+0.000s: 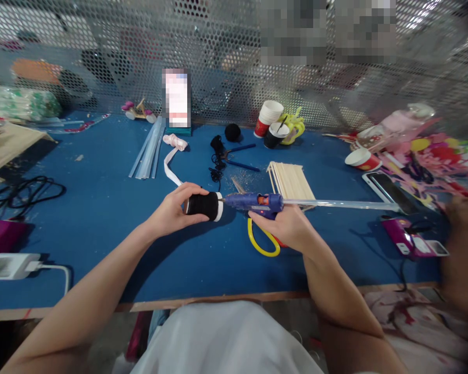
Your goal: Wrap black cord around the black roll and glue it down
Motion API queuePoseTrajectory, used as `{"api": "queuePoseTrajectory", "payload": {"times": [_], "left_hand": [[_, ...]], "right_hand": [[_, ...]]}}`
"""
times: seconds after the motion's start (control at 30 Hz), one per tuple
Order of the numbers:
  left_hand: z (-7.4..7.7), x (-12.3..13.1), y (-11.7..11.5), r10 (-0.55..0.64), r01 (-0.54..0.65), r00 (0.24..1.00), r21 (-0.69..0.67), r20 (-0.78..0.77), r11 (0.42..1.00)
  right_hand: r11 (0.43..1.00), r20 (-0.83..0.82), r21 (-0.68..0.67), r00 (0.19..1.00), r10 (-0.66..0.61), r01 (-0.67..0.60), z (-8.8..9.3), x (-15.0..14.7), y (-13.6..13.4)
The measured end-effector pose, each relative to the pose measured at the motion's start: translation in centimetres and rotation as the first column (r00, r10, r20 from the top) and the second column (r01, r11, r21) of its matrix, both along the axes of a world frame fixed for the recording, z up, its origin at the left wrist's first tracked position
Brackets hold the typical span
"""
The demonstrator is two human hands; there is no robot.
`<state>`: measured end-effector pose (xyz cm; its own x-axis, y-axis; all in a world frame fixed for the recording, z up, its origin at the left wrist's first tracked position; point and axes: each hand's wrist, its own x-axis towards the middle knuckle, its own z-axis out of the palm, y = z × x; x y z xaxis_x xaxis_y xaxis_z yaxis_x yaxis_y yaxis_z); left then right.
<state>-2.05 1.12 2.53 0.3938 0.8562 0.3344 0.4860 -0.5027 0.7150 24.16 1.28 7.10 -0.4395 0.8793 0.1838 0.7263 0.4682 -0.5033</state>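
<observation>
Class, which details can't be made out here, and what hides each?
In the head view:
Content of the lit screen: pixelated.
Handle of the glue gun: covered by the right grip.
Lower end of the white ribbon: hidden by the left grip.
Leftmost purple box: cut off by the edge.

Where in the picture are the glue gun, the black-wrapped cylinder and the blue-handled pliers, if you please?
Glue gun (254,201), head view: on its blue body.
Black-wrapped cylinder (203,206), head view: on its black side.
Blue-handled pliers (242,165), head view: on the handle nearer the person.
</observation>
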Motion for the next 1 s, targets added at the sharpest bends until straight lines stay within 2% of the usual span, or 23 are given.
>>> {"api": "queuePoseTrajectory", "payload": {"times": [0.47, 0.7, 0.87, 1.0], "left_hand": [[0.5, 0.2, -0.2, -0.037, 0.041, 0.998, 0.078, -0.047, 0.996], [0.7, 0.3, -0.3, -0.058, 0.061, 0.997, 0.067, -0.052, 0.996], [0.8, 0.3, -0.4, -0.022, 0.024, 0.999, 0.069, -0.036, 0.997], [0.7, 0.4, -0.4, -0.012, 0.013, 1.000, 0.056, -0.016, 0.998]], "right_hand": [[0.998, -0.023, -0.054, 0.999, -0.040, 0.039, -0.5, 0.0, 0.5], [0.982, -0.054, -0.158, 0.992, -0.118, 0.108, -0.1, -0.3, 0.6], [0.943, -0.204, -0.278, 0.948, -0.245, 0.184, 0.0, 0.3, 1.1], [0.941, -0.380, -0.193, 0.863, -0.333, 0.278, -0.3, 2.1, 2.3]]}}
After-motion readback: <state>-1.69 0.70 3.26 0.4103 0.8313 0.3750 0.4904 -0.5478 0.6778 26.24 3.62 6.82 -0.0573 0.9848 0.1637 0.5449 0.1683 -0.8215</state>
